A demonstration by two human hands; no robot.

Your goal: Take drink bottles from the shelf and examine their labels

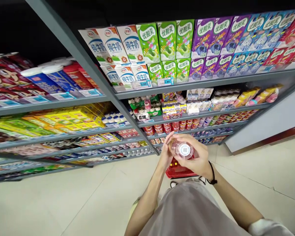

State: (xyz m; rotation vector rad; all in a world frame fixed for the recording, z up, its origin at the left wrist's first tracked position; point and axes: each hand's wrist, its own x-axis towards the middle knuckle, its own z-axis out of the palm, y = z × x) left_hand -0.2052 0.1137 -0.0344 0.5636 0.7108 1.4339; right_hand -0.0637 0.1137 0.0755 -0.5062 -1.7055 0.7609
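Observation:
Between my hands, in front of my body, is a clear bottle [186, 150] with a pinkish tint. One end points up at me, with a white ring and a small grey square mark on it. My right hand [199, 155] wraps round the bottle from the right, thumb in front and fingers behind. Along its left side my left hand [165, 154] presses with its fingers closed against it. The far end of the bottle is hidden behind the fingers. Below the hands a red basket [178, 172] is partly visible, with small yellow spots on it.
Grey shelves [201, 80] run across in front of me. The upper one holds white milk cartons [132, 44] and green drink cartons [147, 42]. Red cans [167, 127] stand lower down. A white panel [265, 127] ends the row at the right. Pale floor tiles [88, 196] lie below.

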